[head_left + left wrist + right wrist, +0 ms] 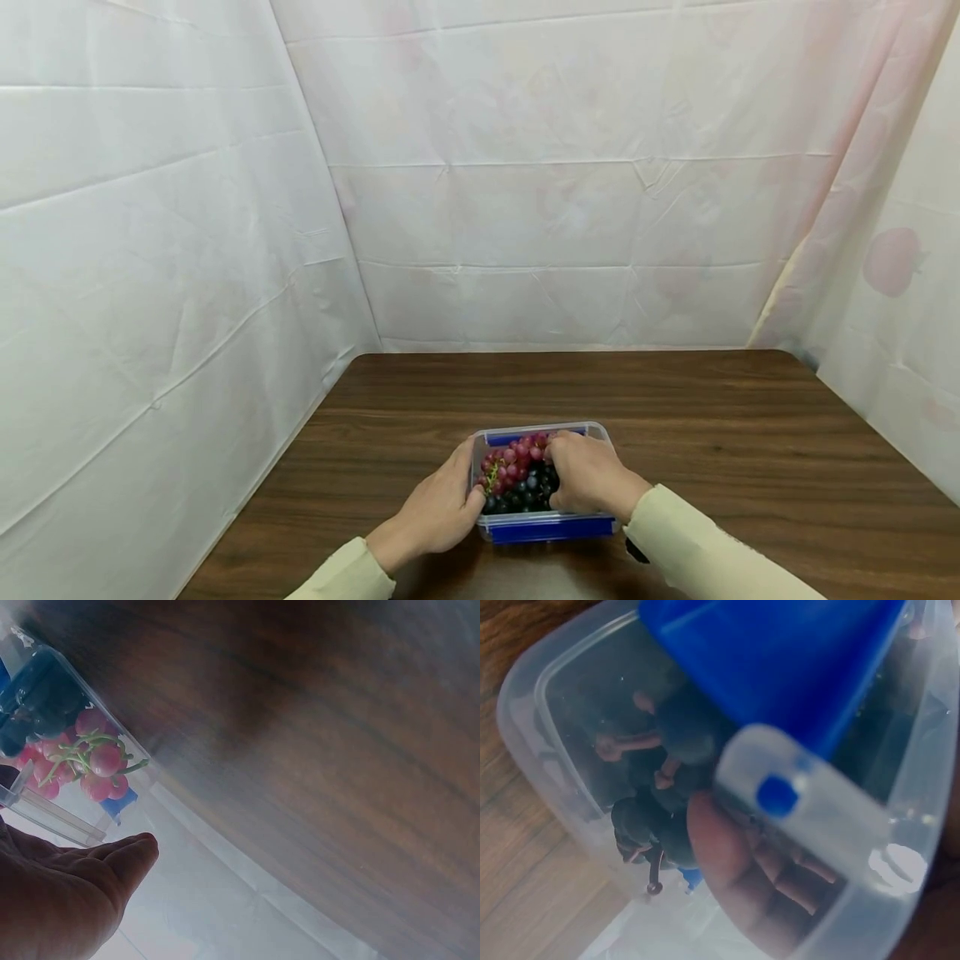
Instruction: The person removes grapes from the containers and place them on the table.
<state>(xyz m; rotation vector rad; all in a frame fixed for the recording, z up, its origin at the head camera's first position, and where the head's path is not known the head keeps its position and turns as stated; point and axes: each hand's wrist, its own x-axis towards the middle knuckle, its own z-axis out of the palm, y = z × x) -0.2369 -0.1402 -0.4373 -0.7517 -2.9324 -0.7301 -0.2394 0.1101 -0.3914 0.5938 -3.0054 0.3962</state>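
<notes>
Closely, both hands (pixel 441 507) (pixel 588 473) flank grapes (pixel 517 460) in a container (pixel 551 530).

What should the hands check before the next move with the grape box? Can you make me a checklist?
1. Box flat on the table: ok, it stands upright.
2. Top uncovered: ok, the grapes show from above.
3. Both kinds inside: ok, red grapes and dark grapes lie in the box.
4. Left hand by the box: ok, it is at the left side.
5. Right hand out of the box: not ok, its fingers are inside.
6. Right hand gripping grapes: cannot tell, its hold is partly hidden.
</notes>
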